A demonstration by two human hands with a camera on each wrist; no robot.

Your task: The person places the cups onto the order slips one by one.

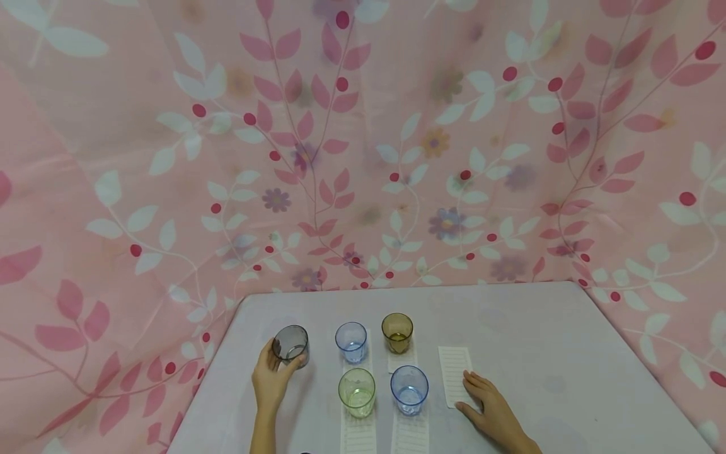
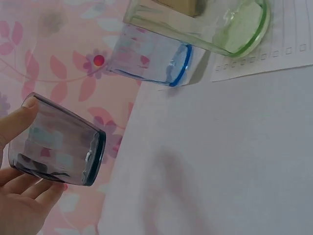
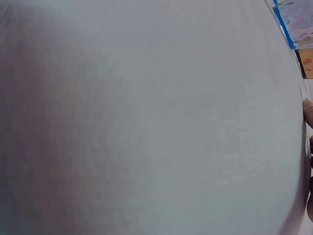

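Observation:
My left hand (image 1: 271, 378) grips a smoky grey glass tumbler (image 1: 291, 347) at the table's left side, thumb on one side and fingers on the other. In the left wrist view the grey tumbler shows whole, and its base looks raised off the table. Over on the right, my right hand (image 1: 492, 410) rests on the table with its fingers extended, the fingertips at the right edge of a printed paper strip (image 1: 455, 372). Only a few of its fingertips (image 3: 308, 112) show at the right wrist view's edge.
Between the hands, a blue tumbler (image 1: 351, 343) and an olive-brown one (image 1: 397, 334) stand behind a green tumbler (image 1: 357, 394) and another blue one (image 1: 409, 391). Printed strips (image 1: 358, 436) lie under them. A floral pink curtain (image 1: 363, 157) hangs behind the white table (image 1: 567, 353).

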